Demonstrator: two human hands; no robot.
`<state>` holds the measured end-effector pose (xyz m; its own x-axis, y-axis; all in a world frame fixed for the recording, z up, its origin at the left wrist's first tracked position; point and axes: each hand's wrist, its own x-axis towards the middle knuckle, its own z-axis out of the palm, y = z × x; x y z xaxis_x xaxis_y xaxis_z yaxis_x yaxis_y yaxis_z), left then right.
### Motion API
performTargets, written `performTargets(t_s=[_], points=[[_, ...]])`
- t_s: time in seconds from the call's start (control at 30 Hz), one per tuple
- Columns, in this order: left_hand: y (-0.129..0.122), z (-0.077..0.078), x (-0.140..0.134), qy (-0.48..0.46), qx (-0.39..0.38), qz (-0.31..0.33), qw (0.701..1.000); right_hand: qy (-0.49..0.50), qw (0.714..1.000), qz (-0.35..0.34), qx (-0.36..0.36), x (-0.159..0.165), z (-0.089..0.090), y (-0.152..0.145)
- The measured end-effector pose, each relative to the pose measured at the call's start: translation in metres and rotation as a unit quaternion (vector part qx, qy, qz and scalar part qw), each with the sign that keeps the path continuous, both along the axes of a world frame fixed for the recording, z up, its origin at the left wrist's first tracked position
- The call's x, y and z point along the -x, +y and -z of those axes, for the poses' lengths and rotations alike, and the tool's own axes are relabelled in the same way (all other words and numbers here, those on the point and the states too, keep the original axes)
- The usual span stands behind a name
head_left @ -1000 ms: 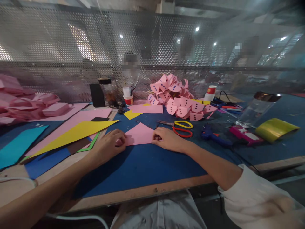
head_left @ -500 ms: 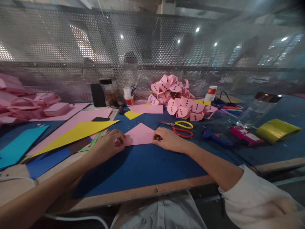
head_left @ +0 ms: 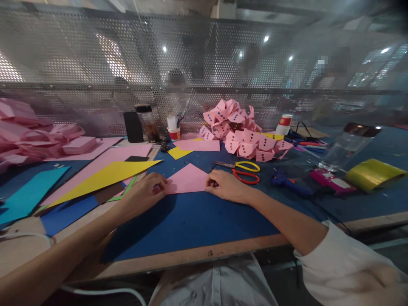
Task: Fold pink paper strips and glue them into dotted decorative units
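A piece of pink paper (head_left: 188,179) with a pointed top edge lies between my two hands on the blue mat (head_left: 191,225). My left hand (head_left: 148,187) pinches its left corner, fingers curled. At the opposite corner, the fingers of my right hand (head_left: 221,185) are closed on the paper. Just beyond my right hand rest scissors (head_left: 244,171) with one yellow and one red handle, blades pointing left. A pink strip of paper (head_left: 204,145) and a yellow paper piece (head_left: 179,153) lie behind the held sheet.
Pink folded shapes with dark dots (head_left: 236,127) are heaped behind. Yellow sheet (head_left: 105,180) and teal paper (head_left: 32,193) lie left, near pink paper forms (head_left: 38,136). Rightward are a blue glue gun (head_left: 291,183), a clear bottle (head_left: 346,146) and a gold roll (head_left: 374,175). Perforated metal panel (head_left: 197,51) stands behind.
The view has shifted slightly, so everything sits a little further right. Both hands keep hold of the pink paper; the left fingers look slightly rearranged at its corner.
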<state>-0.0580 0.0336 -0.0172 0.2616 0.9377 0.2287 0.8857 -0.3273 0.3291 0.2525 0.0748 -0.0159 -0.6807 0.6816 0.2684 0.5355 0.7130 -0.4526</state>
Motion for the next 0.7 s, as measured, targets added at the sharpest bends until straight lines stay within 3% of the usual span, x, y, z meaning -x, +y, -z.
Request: performTargets(t_s=[0.2,0.7], points=[[0.005,0.005,0.002,0.019,-0.020,0.004,1.000,0.005,1.000,0.000,-0.007,-0.001,0.003,0.001],[-0.004,-0.007,-0.003,0.020,-0.017,0.010,1.000,0.008,1.000,-0.002,-0.005,-0.001,0.002,0.000]])
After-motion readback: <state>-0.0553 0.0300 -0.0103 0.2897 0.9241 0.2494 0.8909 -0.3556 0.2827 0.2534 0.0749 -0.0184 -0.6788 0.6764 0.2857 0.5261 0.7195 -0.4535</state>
